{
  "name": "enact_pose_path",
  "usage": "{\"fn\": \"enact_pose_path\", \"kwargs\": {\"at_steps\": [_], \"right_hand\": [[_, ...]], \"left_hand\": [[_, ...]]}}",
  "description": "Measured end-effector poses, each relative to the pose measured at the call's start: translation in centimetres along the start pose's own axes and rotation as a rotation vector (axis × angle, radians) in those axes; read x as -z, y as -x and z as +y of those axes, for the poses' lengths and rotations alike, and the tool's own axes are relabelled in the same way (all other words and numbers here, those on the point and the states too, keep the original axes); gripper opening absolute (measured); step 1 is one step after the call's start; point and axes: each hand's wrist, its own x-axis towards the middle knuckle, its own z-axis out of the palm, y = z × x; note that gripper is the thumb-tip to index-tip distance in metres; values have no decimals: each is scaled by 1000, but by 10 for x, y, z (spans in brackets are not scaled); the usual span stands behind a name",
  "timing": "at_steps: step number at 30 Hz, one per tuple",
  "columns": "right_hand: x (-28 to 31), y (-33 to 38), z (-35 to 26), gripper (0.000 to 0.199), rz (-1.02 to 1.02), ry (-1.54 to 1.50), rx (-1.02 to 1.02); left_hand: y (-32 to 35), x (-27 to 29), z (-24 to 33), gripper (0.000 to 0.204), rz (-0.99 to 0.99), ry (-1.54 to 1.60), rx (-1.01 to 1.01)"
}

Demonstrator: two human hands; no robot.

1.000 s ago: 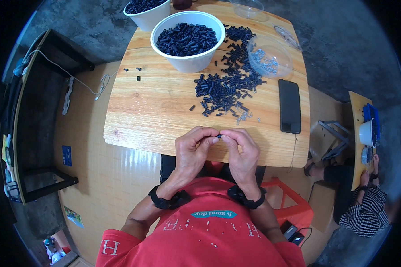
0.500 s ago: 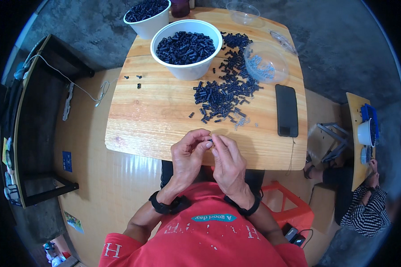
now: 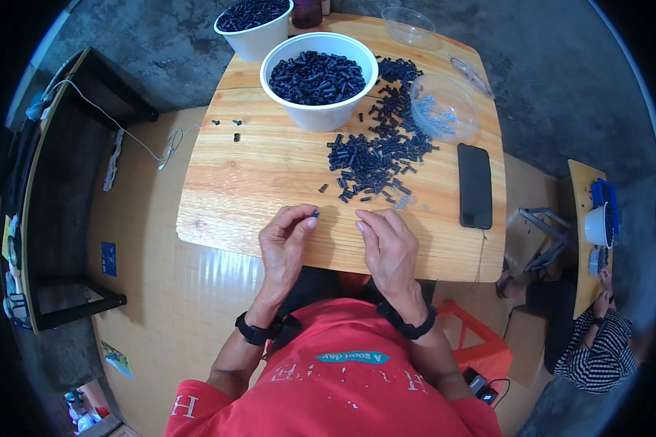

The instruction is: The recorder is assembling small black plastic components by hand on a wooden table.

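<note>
Presently, left hand (image 3: 281, 237) pinches a small dark piece (image 3: 315, 214); right hand (image 3: 392, 242) bunches its fingers, contact unclear. Slackened left thumb pressure could drop the piece.

Site: apparently a small workshop. Evidence: bare grey wall (image 3: 175, 69), upper left; wooden table (image 3: 270, 182), upper centre, bearing white tub (image 3: 317, 115) of small black parts (image 3: 317, 79); another person (image 3: 598, 357) seated at second table (image 3: 580, 226), far right.

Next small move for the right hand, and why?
Probably reach for the loose pale bits: they lie just beyond the right hand, while the left hand pinches a dark piece. Can't tell whether the right hand holds anything.
</note>
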Motion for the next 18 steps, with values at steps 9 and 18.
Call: {"fn": "enact_pose_path", "kwargs": {"at_steps": [9,18], "right_hand": [[-31,-16,-11,11,5,83,56],[-38,-26,7,12,7,297,44]], "left_hand": [[-11,23,-2,17,101,19,-51],[-11,10,-1,15,35,13,-54]]}}
